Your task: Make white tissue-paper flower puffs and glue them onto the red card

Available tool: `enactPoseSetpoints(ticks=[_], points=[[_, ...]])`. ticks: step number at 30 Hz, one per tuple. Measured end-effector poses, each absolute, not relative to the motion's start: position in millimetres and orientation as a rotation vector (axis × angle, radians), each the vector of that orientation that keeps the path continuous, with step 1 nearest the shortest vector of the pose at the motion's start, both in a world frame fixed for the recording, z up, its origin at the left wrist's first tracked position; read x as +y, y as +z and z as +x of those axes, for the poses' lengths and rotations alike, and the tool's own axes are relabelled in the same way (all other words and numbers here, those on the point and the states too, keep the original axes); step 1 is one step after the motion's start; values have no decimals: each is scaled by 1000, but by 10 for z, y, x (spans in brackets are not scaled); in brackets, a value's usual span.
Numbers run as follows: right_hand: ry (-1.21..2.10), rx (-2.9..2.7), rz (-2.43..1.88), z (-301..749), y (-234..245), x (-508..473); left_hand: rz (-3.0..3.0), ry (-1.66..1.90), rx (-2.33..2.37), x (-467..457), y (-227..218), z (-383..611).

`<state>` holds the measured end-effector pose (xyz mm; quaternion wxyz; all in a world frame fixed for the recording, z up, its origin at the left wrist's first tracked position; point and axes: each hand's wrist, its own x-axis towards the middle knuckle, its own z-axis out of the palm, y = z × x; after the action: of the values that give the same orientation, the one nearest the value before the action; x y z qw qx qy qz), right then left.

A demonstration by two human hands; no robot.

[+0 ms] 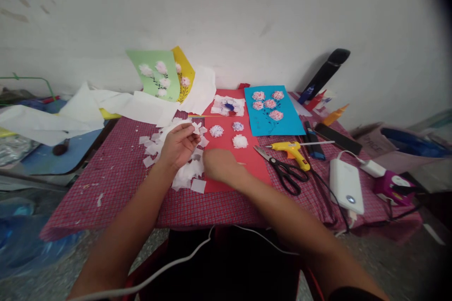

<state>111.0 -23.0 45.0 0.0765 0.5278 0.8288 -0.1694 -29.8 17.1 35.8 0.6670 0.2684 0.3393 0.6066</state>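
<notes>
Head camera is right over the action on a red-checked cloth tabletop point(116, 178), and the left hand point(178, 146) is working at the edge of a bright red card sheet point(221, 138)! Its fingers point(190, 134) are curling close together beside small white tissue-paper squares point(197, 186), though whether they are pinching one, I can't tell. Those squares are lying in a loose heap right under that hand, spilling across the card's left edge and onto the cloth. The right hand point(221, 164) is resting on the red card, knuckles up, with its fingers tucked out of sight, so I can't call their state. Just ahead, three round tissue-paper blossoms point(240, 141) are sitting on the card. Over to the right, a yellow hot glue gun point(291, 150) and black-handled scissors point(284, 171) are lying near a white power bank point(346, 186), while a blue card with pink paper flowers point(271, 110) is lying beyond them.
</notes>
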Motion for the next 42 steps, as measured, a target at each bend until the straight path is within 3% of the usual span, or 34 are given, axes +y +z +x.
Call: enactPoseSetpoints(ticks=[12,25,30,35,39,42], points=[[-456,2760,1386,788,346,-362,609,1365,775,194,360,-336],[-324,2788,1630,1223,781,-568,635,1353,800,176,330,-292],[-448,2930,1668,1409,771,-408,666,1294,796,142,271,-226],[-853,3325,1918,1705,611,-154,658,1277,791,127,254,-179],[-1774,3250,2560,1978,518,28,622,1337,798,138,256,-188],[-2396,2944,2735,2119,512,112,604,1346,800,136,260,-191]])
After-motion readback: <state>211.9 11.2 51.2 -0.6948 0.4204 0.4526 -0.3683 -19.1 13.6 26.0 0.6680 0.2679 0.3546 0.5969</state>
